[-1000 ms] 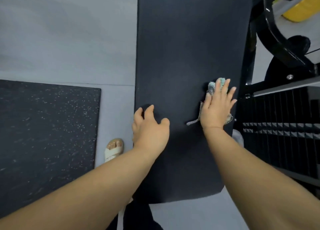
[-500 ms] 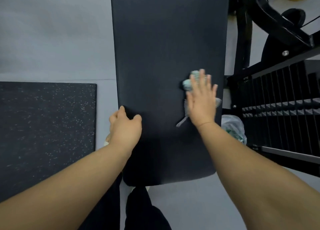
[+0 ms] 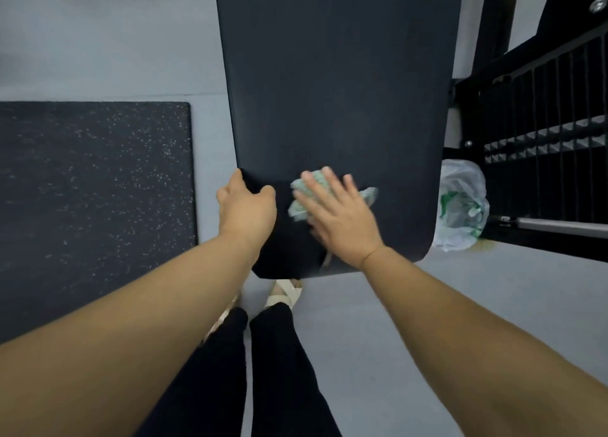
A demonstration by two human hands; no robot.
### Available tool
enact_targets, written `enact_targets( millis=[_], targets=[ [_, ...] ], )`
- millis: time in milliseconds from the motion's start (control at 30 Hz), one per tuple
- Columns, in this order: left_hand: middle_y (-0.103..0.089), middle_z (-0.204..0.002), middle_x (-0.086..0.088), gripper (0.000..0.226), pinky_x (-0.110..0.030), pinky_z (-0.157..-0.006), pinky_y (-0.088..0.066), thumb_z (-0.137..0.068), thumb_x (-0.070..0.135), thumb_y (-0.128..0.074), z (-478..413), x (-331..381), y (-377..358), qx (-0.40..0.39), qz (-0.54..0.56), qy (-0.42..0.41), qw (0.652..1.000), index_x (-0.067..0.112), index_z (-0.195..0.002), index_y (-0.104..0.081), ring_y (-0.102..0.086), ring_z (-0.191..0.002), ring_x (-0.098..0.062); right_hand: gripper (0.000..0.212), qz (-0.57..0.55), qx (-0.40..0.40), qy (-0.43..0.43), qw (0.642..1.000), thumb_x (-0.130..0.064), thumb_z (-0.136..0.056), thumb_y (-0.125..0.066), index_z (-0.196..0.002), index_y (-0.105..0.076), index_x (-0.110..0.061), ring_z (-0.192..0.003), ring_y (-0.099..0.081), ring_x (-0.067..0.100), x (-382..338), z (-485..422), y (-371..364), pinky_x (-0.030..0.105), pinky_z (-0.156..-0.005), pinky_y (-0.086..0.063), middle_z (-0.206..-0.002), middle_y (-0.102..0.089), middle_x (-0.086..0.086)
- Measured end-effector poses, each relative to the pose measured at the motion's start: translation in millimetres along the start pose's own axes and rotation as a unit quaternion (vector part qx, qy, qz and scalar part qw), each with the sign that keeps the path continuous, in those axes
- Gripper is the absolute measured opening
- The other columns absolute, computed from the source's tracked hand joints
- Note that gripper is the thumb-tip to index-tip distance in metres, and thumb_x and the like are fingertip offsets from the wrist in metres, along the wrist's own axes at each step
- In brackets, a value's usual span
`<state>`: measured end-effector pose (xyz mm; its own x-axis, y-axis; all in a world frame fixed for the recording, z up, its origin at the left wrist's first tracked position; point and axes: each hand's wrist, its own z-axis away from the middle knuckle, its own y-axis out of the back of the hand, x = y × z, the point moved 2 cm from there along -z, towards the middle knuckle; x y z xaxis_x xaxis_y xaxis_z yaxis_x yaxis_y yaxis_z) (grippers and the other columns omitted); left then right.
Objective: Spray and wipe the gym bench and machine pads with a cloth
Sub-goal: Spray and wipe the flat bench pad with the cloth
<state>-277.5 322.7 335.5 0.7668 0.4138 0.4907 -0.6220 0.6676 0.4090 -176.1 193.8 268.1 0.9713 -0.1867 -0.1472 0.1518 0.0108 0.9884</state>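
Wiping at six o'clock on our black padded bench (image 3: 329, 75): spread right hand (image 3: 339, 219) presses mint-green cloth (image 3: 296, 206), left hand (image 3: 245, 209) grips edge; machine pads likely remain

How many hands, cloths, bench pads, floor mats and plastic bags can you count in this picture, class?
Hands: 2 (left hand, right hand)
Cloth: 1
Bench pad: 1
Floor mat: 1
Plastic bag: 1
Total: 6
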Motion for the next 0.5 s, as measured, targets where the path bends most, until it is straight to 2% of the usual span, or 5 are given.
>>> enact_targets(
  millis=[100,200,300,367,500],
  targets=[
    [-0.029,-0.138,0.0,0.046,-0.036,-0.09,-0.04,-0.093,0.021,-0.041,1,-12,3,-0.02,-0.003,0.01,1.0,0.027,-0.138,-0.036,-0.046,-0.1,-0.02,0.053,-0.017,0.03,-0.239,0.97,-0.026,-0.091,-0.036,-0.143,-0.034,-0.012,-0.136,-0.028,0.044,61,44,6,0.058,-0.107,-0.026,-0.15,-0.031,0.017],
    [-0.034,-0.131,0.005,0.04,-0.03,-0.081,-0.035,-0.093,0.02,-0.041,-1,-20,2,-0.028,0.016,0.037,0.999,0.024,-0.132,-0.041,-0.047,-0.081,-0.014,0.054,-0.093,0.067,-0.458,0.882,-0.026,-0.097,-0.03,-0.148,-0.023,-0.009,-0.143,-0.007,0.039,70,61,7,0.05,-0.116,-0.012,-0.156,-0.011,0.016],
    [-0.046,-0.13,-0.001,0.038,-0.032,-0.08,-0.041,-0.088,0.019,-0.044,-2,-30,0,-0.042,0.057,0.036,0.997,0.026,-0.126,-0.046,-0.054,-0.091,-0.017,0.056,-0.099,0.126,-0.557,0.815,-0.028,-0.096,-0.032,-0.147,-0.024,-0.008,-0.142,-0.009,0.04,16,36,-6,0.051,-0.114,-0.008,-0.156,-0.014,0.017],
    [-0.048,-0.128,-0.001,0.041,-0.034,-0.082,-0.044,-0.088,0.019,-0.044,0,-36,0,-0.042,0.061,0.032,0.997,0.026,-0.129,-0.045,-0.055,-0.097,-0.02,0.056,-0.103,0.146,-0.504,0.845,-0.032,-0.094,-0.035,-0.145,-0.031,-0.008,-0.14,-0.015,0.043,-37,11,-16,0.053,-0.112,-0.01,-0.153,-0.023,0.019],
    [-0.045,-0.135,-0.001,0.048,-0.033,-0.087,-0.047,-0.092,0.03,-0.046,2,-51,0,-0.052,0.07,0.038,0.995,0.03,-0.139,-0.036,-0.055,-0.11,-0.021,0.053,-0.085,0.107,-0.201,0.97,-0.026,-0.093,-0.049,-0.142,-0.03,-0.02,-0.139,-0.017,0.034,-107,-7,-31,0.044,-0.114,-0.005,-0.151,-0.03,0.007]
  ],
)
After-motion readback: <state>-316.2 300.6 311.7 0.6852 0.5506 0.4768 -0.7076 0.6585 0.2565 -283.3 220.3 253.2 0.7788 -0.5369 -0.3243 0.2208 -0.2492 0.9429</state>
